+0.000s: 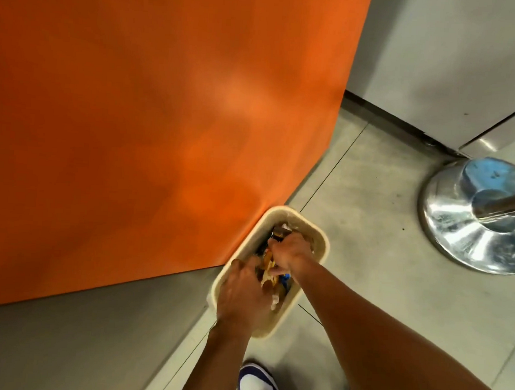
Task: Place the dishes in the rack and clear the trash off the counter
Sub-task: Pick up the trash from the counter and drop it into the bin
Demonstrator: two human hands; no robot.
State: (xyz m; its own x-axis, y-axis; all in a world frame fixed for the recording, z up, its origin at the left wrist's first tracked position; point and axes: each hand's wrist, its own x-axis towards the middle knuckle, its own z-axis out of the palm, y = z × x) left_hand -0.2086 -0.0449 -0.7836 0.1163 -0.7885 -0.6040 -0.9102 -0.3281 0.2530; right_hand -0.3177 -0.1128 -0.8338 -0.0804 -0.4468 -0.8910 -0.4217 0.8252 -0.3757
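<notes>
Both hands are down in a cream waste bin (324, 244) that stands on the grey tiled floor (369, 225) at the lower centre of the frame. The bin sits right against the lower corner of a large orange panel (134, 121) that fills the upper left. The trash (267, 278) lies inside the bin as a mix of yellowish, blue and dark wrappers and white crumpled scraps, between the two hands.

The right hand (292, 254) reaches in from the lower right, and its fingers are curled round a bunch of the wrappers. The left hand (241, 296) comes in from the bottom of the frame with its back to the camera. Its fingers are bent down into the trash, but whether they pinch anything cannot be told.

A white and dark blue shoe (256, 384) shows at the bottom edge, just below the left forearm. At the right edge, well apart from the bin, stands the shiny chrome base (458, 237) of a post. Pale metal panels (439, 55) rise behind it at the upper right.
</notes>
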